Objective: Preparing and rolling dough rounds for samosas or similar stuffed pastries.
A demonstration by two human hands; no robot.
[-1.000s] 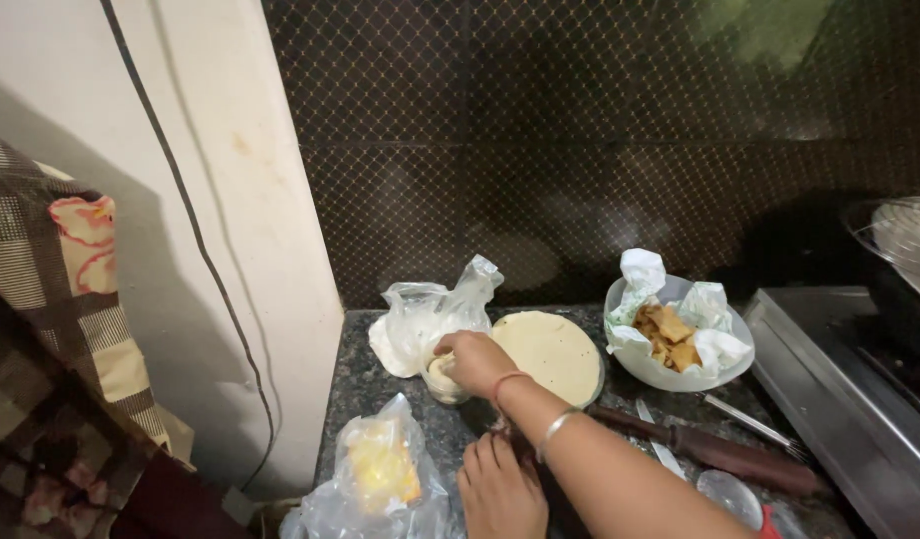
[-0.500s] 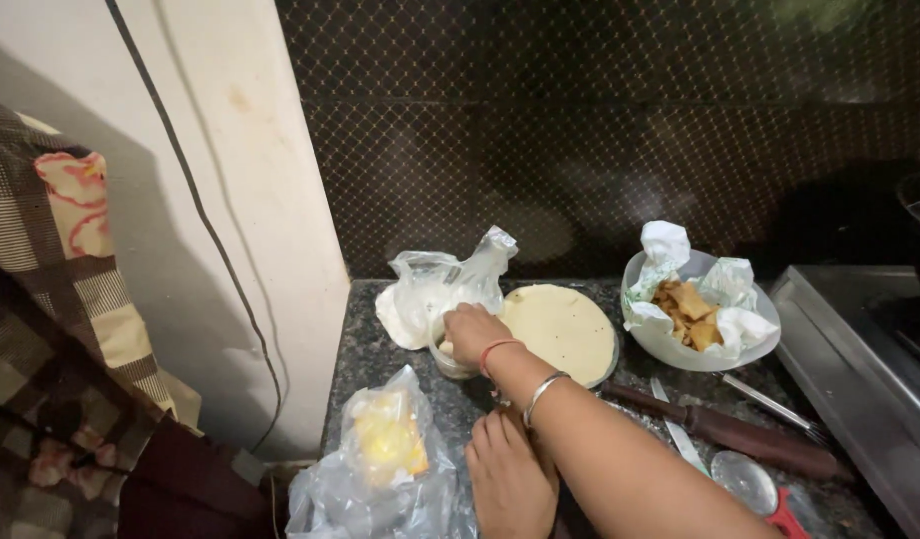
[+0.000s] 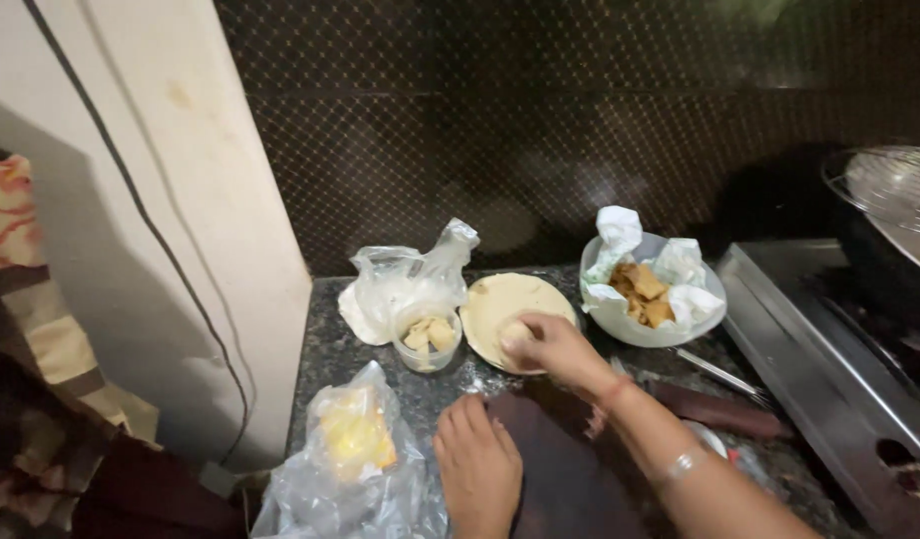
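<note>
My right hand holds a small pale dough ball over the round pale flatbread plate on the dark stone counter. My left hand rests flat, fingers together, on the left edge of a dark round board near me. Just left of the plate stands a small clear cup with pale dough pieces in it, in front of a crumpled clear plastic bag.
A white bowl lined with paper holds fried brown pieces at the back right. A dark rolling pin lies right of the board. A clear bag with yellow contents sits front left. A steel stove with a pan is at far right.
My right hand has moved from the small cup to the right, over the flatbread plate, carrying a dough ball. The camera view has shifted a little.
</note>
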